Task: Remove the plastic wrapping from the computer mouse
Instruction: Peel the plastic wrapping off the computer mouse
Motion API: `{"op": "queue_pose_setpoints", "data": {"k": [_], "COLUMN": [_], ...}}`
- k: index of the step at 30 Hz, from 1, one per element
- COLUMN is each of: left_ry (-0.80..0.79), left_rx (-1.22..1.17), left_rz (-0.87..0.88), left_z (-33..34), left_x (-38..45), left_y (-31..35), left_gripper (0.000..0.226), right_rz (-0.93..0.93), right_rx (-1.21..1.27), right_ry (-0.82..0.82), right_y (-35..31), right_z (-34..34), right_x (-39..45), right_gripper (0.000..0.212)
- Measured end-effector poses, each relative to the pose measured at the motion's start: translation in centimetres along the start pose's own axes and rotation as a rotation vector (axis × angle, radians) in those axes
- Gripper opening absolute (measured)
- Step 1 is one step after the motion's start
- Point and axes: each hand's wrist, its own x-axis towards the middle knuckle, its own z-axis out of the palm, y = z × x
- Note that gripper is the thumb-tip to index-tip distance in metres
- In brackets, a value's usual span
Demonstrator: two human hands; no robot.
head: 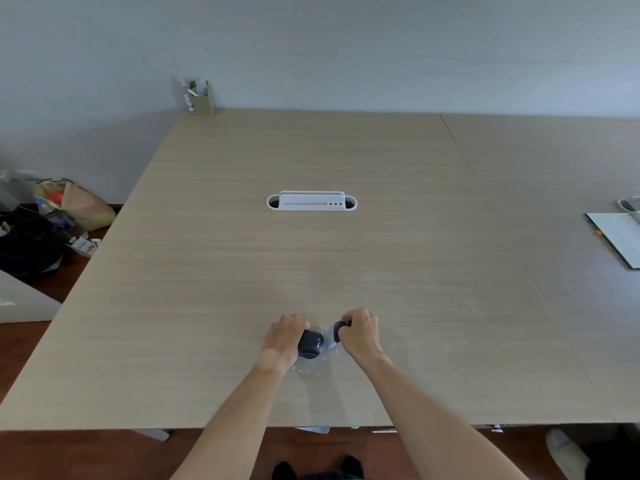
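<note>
A dark computer mouse [310, 345] with a pale logo lies near the front of the wooden table [311, 258]. Clear plastic wrapping [328, 337] covers its right part and spreads onto the table below it. My left hand [285, 336] grips the mouse's left end. My right hand [360, 336] pinches the wrapped right end, where a dark tip shows between the fingers. Most of the mouse's ends are hidden by my fingers.
A white cable port [311, 201] is set into the middle of the table. A green pen holder [201, 98] stands at the far left corner. A notebook [620, 239] lies at the right edge. Bags [69, 202] sit on the floor to the left.
</note>
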Motion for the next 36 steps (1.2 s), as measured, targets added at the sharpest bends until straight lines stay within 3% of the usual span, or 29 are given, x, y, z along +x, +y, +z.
{"op": "queue_pose_setpoints", "data": {"k": [3, 5, 7, 10, 13, 16, 18, 20, 23, 26, 29, 34, 36], "left_ry": [-0.004, -0.013, -0.021, -0.029, -0.012, -0.049, -0.064, -0.086, -0.038, -0.034, -0.057, -0.079, -0.056], "left_rx": [0.004, -0.041, -0.029, -0.014, -0.143, -0.267, -0.264, -0.221, -0.213, -0.245, -0.198, -0.200, -0.225], "left_rz": [-0.002, -0.007, -0.006, 0.011, 0.003, -0.168, -0.254, -0.282, -0.305, -0.303, -0.237, -0.158, -0.173], "left_z": [-0.1, 0.0, 0.2, 0.2, -0.2, 0.7, 1.6, 2.5, 2.8, 2.4, 2.1, 2.2, 2.4], "left_x": [0.3, 0.6, 0.8, 0.4, -0.3, -1.1, -1.6, -1.8, -1.7, -1.6, -1.3, -1.3, -1.4], "left_y": [0.1, 0.0, -0.2, -0.5, -0.4, 0.4, 1.1, 1.8, 2.2, 2.1, 1.1, 0.4, 0.7], "left_gripper": [0.010, 0.008, 0.010, 0.025, 0.030, 0.070, 0.085, 0.085, 0.077, 0.093, 0.102, 0.096, 0.088], "right_rz": [0.014, 0.052, 0.042, 0.005, 0.010, 0.034, 0.025, 0.006, 0.000, -0.023, -0.050, -0.028, -0.038], "right_rx": [0.115, 0.139, 0.075, 0.037, 0.130, 0.110, 0.064, 0.038, 0.132, 0.057, 0.019, 0.079, 0.045], "right_ry": [-0.020, -0.134, -0.136, 0.008, -0.021, -0.105, -0.024, 0.064, 0.003, -0.069, 0.057, -0.058, 0.001], "right_y": [-0.5, -0.6, -0.4, -0.1, -0.6, -0.2, 0.2, 0.3, -0.4, -0.5, -0.6, -0.6, -0.6], "right_z": [-0.6, -0.5, -0.2, 0.2, -0.2, -0.2, 0.2, 0.3, 0.1, 0.3, 0.6, 1.2, 1.2], "right_x": [-0.6, -0.6, -0.7, -0.7, -1.0, -1.1, -1.0, -1.1, -1.1, -1.0, -1.0, -1.3, -1.4], "right_gripper": [0.022, 0.026, 0.024, 0.009, 0.021, 0.023, 0.020, 0.016, 0.026, 0.019, 0.013, 0.015, 0.014]}}
